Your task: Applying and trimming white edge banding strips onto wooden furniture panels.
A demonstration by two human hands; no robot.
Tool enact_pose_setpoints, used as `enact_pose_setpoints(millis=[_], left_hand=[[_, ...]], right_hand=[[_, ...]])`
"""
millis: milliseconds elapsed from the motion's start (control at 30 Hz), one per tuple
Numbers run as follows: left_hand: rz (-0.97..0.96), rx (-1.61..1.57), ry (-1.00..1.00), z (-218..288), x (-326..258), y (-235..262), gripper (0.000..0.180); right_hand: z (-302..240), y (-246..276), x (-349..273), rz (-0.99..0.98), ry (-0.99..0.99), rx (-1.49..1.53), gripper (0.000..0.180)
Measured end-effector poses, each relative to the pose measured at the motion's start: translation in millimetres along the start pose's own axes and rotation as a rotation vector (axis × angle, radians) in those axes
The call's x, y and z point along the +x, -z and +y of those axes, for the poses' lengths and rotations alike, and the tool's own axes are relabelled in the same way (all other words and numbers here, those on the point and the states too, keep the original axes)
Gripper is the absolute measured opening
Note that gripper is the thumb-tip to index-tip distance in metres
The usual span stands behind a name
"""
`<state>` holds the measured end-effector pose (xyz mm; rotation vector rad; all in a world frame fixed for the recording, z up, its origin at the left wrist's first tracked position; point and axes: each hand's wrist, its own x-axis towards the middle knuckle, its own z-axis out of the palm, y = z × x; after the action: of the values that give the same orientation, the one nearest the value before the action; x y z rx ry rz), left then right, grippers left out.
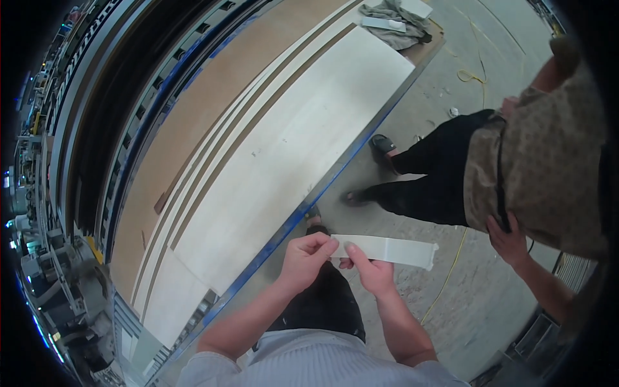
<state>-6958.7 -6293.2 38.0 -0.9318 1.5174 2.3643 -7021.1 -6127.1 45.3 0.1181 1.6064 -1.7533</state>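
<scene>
In front of my body I hold a short, flat white strip [407, 251] with a ragged right end; a faint crease or joint crosses it. My left hand [302, 261] pinches its left end between thumb and fingertips. My right hand [375, 276] grips it close by, thumb on top and fingers beneath. The strip's free length sticks out to the right, past my right hand. Its exact material I cannot tell. Ahead and to the left, apart from both hands, lies a long white panel [290, 155] on a worktable.
The worktable has a blue edge [258, 255] and bears narrow white strips and brown board [213, 97]. A grey cloth [396, 39] lies at its far end. Another person [516, 161] in a brown top stands close on my right. A yellow cord [456, 258] runs along the floor.
</scene>
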Motion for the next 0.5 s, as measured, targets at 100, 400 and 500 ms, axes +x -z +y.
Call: enact_pose_setpoints(millis=[100,400,500], left_hand=[[-0.112,-0.025,-0.074,9.2,22.8,8.5,0.016],[-0.28,0.282,-0.091,78.0,86.8,64.5,0.021],[-0.24,0.34,-0.172,99.4,111.6,72.5,0.024]], right_hand=[[-14.9,0.5,19.9,-0.013,0.018,0.014,0.016],[-55.1,-16.0,123.9,-0.219,0.007,-0.103,0.008],[-73.6,-25.1,154.0,-0.138,0.005,-0.135,0.009]])
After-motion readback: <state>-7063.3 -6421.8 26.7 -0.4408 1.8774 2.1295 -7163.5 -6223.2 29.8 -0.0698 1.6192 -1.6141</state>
